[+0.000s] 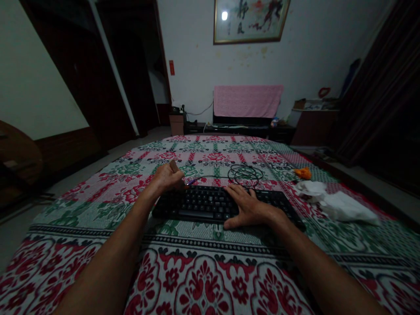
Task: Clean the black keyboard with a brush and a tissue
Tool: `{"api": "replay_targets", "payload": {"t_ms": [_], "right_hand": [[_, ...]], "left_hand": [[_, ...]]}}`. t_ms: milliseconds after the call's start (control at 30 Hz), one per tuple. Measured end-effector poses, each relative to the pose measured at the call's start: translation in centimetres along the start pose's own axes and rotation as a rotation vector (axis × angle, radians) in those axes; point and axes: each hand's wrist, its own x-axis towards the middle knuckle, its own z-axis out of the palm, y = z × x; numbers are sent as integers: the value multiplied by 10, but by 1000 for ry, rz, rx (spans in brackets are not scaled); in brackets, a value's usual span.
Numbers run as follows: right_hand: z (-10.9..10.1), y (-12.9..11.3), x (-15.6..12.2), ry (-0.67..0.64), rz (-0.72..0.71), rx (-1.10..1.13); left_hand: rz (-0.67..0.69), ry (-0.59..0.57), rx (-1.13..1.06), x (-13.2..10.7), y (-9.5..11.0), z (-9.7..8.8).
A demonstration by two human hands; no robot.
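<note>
A black keyboard (203,203) lies on a bed covered with a red, green and white flowered spread (210,271). My right hand (246,206) rests flat on the keys right of the middle, fingers stretched out. My left hand (168,177) hovers at the keyboard's far left corner, closed in a fist round a small brownish thing that sticks up from it; what it is I cannot make out. The keyboard's black cable (245,174) lies coiled just behind it, with a purple plug (191,181) near my left hand.
White crumpled cloths (334,200) and a small orange thing (302,173) lie on the bed to the right. Beyond the bed stand a low dark cabinet with a pink cloth (247,100), a side table (313,124) and dark doors on the left.
</note>
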Motion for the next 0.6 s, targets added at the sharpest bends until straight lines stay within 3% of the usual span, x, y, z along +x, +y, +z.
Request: {"api": "replay_targets", "payload": {"t_ms": [267, 467, 600], "right_hand": [[2, 3, 0, 4, -15, 3], [2, 2, 1, -2, -5, 6], [2, 2, 1, 3, -6, 0]], "left_hand": [[1, 117, -65, 6, -6, -7], [70, -134, -95, -2, -2, -6], [84, -137, -163, -6, -1, -13]]}}
